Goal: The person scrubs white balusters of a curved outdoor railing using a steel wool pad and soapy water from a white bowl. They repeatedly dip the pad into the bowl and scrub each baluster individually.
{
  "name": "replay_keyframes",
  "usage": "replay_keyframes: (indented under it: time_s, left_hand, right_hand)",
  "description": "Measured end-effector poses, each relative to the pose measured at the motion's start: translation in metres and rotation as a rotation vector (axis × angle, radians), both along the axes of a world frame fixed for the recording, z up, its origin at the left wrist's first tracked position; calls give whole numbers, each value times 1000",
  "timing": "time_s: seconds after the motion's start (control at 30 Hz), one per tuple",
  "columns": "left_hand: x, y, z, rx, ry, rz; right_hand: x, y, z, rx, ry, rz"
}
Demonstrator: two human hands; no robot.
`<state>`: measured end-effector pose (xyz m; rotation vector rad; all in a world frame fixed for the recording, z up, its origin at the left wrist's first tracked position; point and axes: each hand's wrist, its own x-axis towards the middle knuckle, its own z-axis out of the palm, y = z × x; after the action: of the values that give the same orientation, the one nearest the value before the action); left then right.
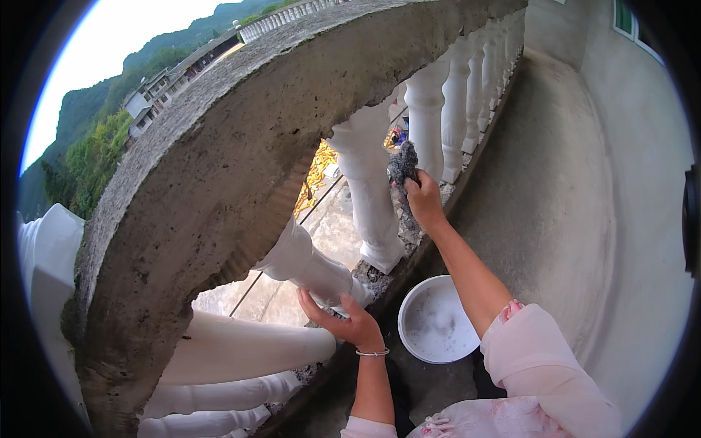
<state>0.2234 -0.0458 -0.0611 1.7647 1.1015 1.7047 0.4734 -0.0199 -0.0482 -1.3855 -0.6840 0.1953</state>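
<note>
In my right hand (424, 200) is a wet, dark grey cloth (403, 164), bunched up beside a white baluster (369, 180) of the balustrade. My left hand (350, 323), with a bangle at the wrist, is at the lower part of a nearer white baluster (317, 268). Its fingers are spread, and it holds nothing; whether the fingertips press on the baluster is hard to tell. Below and between my forearms stands a round white bucket (405, 320) with greyish, foamy water inside.
A thick, rough concrete handrail (230, 137) curves above the balusters. A rough concrete curb (378, 276) runs under them. On the right, the walkway floor (542, 180) meets a grey wall (646, 164). Beyond the balusters, yellow corn cobs (320, 172) lie on paving far below.
</note>
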Motion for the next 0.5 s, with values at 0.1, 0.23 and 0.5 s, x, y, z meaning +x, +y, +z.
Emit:
replay_keyframes:
  time_s: [0.1,0.23,0.5]
  left_hand:
    - [5,-25,14,-13,43,-308]
    - [32,-37,18,-410,-386,-865]
    - [61,-36,22,-519,-659,-529]
  right_hand:
    - [-67,-45,-3,7,231,73]
    - [-119,-96,33,-134,572,526]
    - [-119,-155,52,-38,557,436]
